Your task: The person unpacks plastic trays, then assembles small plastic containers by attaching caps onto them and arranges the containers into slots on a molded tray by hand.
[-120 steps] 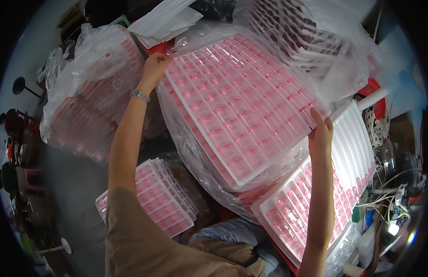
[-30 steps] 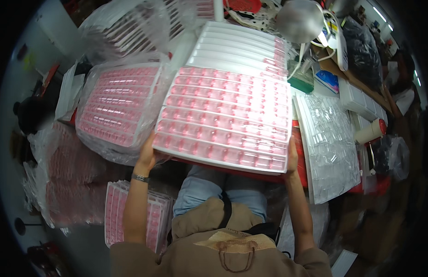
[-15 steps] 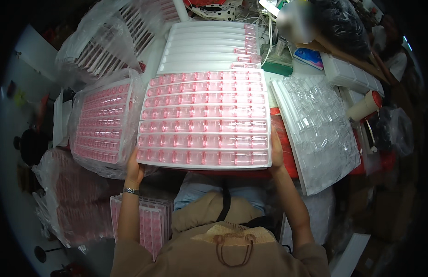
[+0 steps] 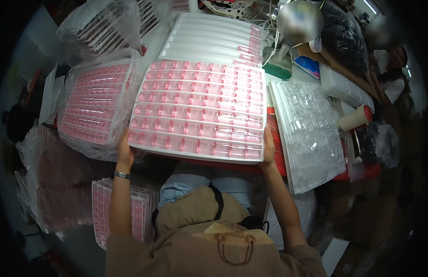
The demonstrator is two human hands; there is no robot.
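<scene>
Both my hands hold a white tray (image 4: 195, 154) by its near left and right sides. Rows of pink clear plastic pieces (image 4: 191, 111) fill it. My left hand (image 4: 125, 150) is closed on the left edge near the front corner, its fingertips partly hidden. My right hand (image 4: 269, 145) grips the right edge, with its fingers mostly out of sight behind it. Just beyond lies another white tray (image 4: 195, 39), with pink pieces only toward its right end. To the right is a white tray heaped with clear colourless pieces (image 4: 311, 134).
At left, a plastic-wrapped stack of pink-filled trays (image 4: 94, 106) stands close to my left hand. More pink trays (image 4: 124, 212) stand below by my left forearm. A tape roll (image 4: 355, 119) lies at right. Cables and a green box (image 4: 278, 69) are at the back.
The scene shifts slightly left and tilts in view as my head moves. Both hands stay on the pink-filled tray, whose position on the table looks about the same.
</scene>
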